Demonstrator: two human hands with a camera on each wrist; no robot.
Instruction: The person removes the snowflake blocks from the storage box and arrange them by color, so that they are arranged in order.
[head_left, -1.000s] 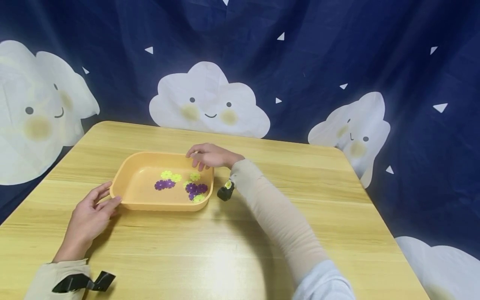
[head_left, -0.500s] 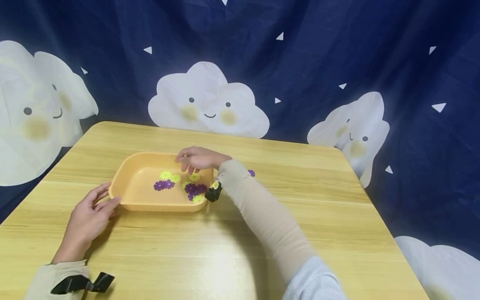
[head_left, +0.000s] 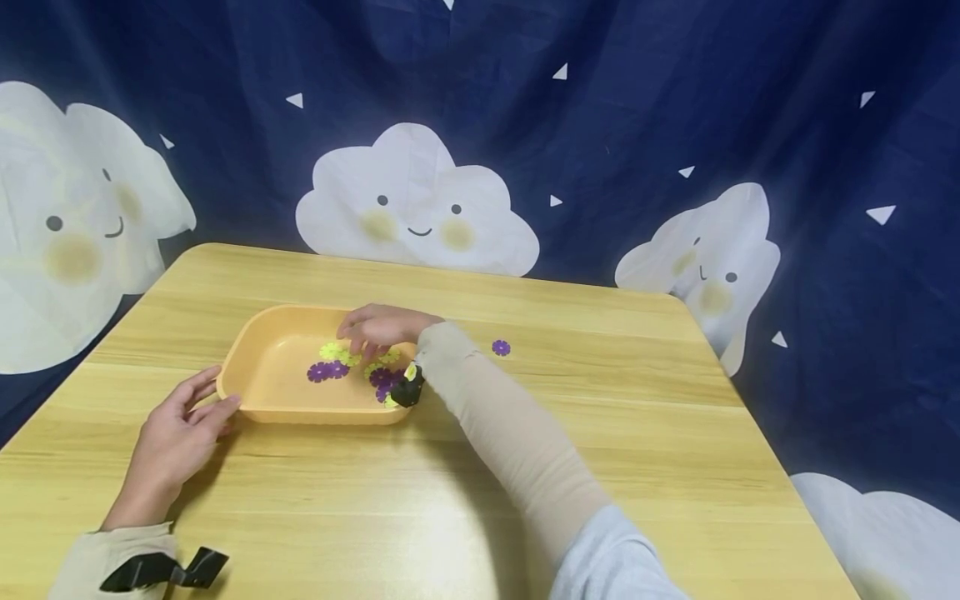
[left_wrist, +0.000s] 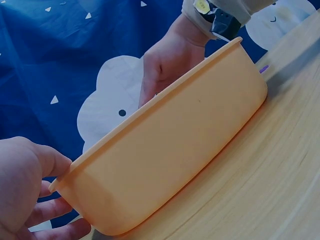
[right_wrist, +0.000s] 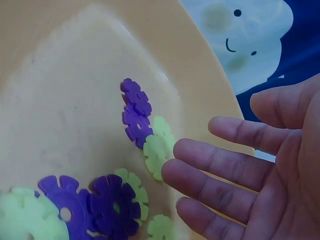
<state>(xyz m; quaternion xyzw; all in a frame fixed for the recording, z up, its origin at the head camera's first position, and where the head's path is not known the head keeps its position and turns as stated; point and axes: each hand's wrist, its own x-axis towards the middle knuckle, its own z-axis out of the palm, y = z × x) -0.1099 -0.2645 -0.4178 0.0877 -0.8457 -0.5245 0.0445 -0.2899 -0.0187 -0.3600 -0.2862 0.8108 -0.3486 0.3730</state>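
An orange plastic tray [head_left: 315, 415] with rounded corners stands on the table. In it lie several flower-shaped notched discs, some purple [head_left: 318, 372] and some yellow-green [head_left: 330, 351]. At the tray's near left corner my left hand [head_left: 176, 442] holds the rim, thumb on the edge and fingers against the end wall [left_wrist: 75, 185]. My right hand [head_left: 384, 326] reaches over the far right side into the tray. Its palm and loosely extended fingers [right_wrist: 225, 155] show above the discs in the right wrist view, holding nothing. The fingertips are near a yellow-green disc [right_wrist: 159, 150]; contact cannot be told.
A single purple disc [head_left: 501, 347] lies on the wooden table [head_left: 637, 433], right of the tray. Behind the table hangs a dark blue curtain [head_left: 600, 142] with white clouds. Black straps [head_left: 165, 569] are around both wrists.
My right hand has moved left and down from the tray's right rim to over the discs. The lone purple disc, hidden at first, has come into view beside the arm. My left hand stays put.
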